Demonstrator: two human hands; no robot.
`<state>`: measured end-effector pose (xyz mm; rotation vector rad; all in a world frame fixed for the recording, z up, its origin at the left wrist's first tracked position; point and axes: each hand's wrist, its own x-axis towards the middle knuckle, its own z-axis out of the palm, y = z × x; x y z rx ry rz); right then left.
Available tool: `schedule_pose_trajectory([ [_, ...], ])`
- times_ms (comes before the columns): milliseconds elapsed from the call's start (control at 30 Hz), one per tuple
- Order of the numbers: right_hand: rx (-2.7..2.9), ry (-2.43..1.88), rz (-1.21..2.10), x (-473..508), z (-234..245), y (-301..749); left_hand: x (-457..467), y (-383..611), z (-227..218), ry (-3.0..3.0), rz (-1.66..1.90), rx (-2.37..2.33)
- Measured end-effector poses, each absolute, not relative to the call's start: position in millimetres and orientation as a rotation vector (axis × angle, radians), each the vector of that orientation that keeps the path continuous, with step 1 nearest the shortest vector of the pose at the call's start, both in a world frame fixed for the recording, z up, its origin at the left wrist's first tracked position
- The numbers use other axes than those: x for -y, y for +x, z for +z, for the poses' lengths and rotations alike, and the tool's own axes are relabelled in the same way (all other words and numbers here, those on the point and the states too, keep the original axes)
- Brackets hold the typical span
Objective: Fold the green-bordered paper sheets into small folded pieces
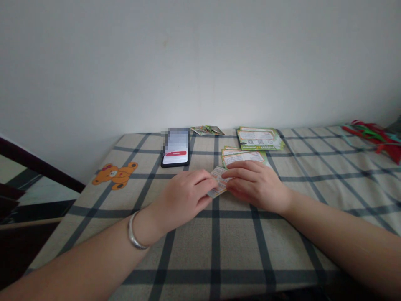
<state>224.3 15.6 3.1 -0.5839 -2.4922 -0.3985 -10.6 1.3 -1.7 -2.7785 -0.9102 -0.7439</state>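
Between my two hands, just above or on the checked tablecloth, is a small printed card (217,180) with dense text and an orange-green border. My left hand (191,194), with a silver bangle at the wrist, pinches the card's left edge. On the other side, the fingers of my right hand (255,184) are closed over the card's right edge and hide part of it. Right behind my right hand lies a fanned stack of similar cards (244,157), partly covered by the fingers.
Larger printed cards (257,139) lie farther back near the wall. A phone (175,148) with a lit screen rests left of some small glossy packets (207,130). An orange bear cutout (114,175) lies at left; red and green fabric (376,138) lies far right. The tablecloth (194,255) covers the table.
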Motion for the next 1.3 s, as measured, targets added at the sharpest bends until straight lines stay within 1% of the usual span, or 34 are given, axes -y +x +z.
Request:
schedule_pose_trajectory([
  [167,2.514,-0.595,-0.338,-16.5,2.2,226.1,-0.4,-10.6,0.1,-2.735,-0.747,0.854],
  [467,2.505,-0.805,-0.195,-28.6,-0.7,239.7,-3.5,-11.2,-0.2,-2.743,-0.828,0.894],
  [667,2.426,-0.787,-0.135,-28.3,-0.2,240.8,-3.8,-12.3,0.2,-2.712,-0.923,0.943],
  [900,2.340,-0.823,0.076,-19.7,1.5,237.2,-5.4,-13.1,-1.9,-2.730,-1.156,0.993],
  [1133,2.247,-0.880,0.226,-20.7,0.4,233.1,-5.4,-13.6,-4.8,-2.756,-1.219,1.098],
  [1300,2.178,-1.012,0.364,-19.1,-3.4,230.4,-6.3,-14.5,-7.3,-2.824,-1.211,1.205],
])
